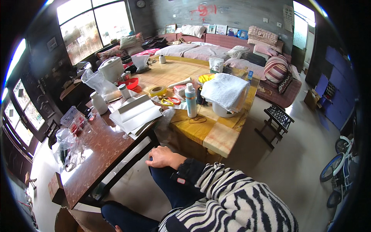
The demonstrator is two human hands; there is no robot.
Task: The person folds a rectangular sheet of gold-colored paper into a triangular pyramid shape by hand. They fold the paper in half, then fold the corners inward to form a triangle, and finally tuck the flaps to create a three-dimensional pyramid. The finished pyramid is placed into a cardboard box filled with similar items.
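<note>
My right hand [163,157] rests on my bent knee, its fingers curled over the dark trousers. Only a small part of my left hand [118,228] shows at the bottom edge, by my other thigh; its fingers cannot be made out. Before me, a stack of white paper [137,111] lies on the brown table [101,145]. On the adjoining yellow-topped table [188,126] stand a blue-and-white bottle [190,101] and a white bucket [221,110] with a light blue towel [224,88] over it. Scissors with red and yellow handles [173,101] and a roll of yellow tape [158,90] lie behind the paper.
Plastic bags [68,148] and a white bottle [98,103] are on the brown table's left part. A cardboard box [84,217] stands by my legs. A folding stool [274,121] is on the floor to the right, with a child's bicycle [337,166] farther right. A long sofa [279,94] stands behind.
</note>
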